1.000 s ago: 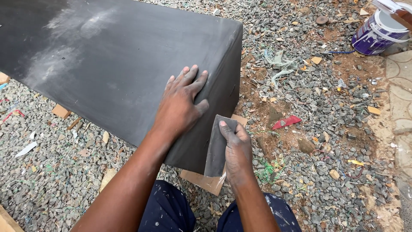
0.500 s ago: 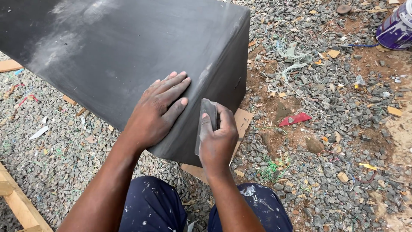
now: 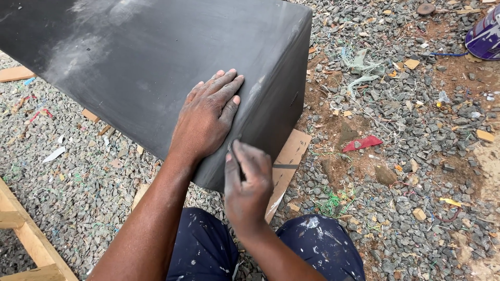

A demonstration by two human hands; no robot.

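Note:
A large black box [image 3: 130,67] with a dusty, matte top lies over gravel, its near corner pointing toward me. My left hand [image 3: 205,117] rests flat on the top near that corner, fingers spread. My right hand [image 3: 247,182] presses a grey sheet of sandpaper [image 3: 233,156] against the box's near end face, just below the corner. The sandpaper is seen edge-on and mostly hidden behind my fingers. Both hands are coated in grey dust.
A piece of cardboard [image 3: 285,161] lies under the box's corner. Wooden slats [image 3: 31,239] run along the lower left. A purple and white paint tub [image 3: 485,36] stands at the top right. Gravel, a red scrap [image 3: 363,143] and bits of litter cover the ground.
My right hand has slid the sandpaper left along the end face toward the corner. The left hand stays planted on the top. The view has shifted closer.

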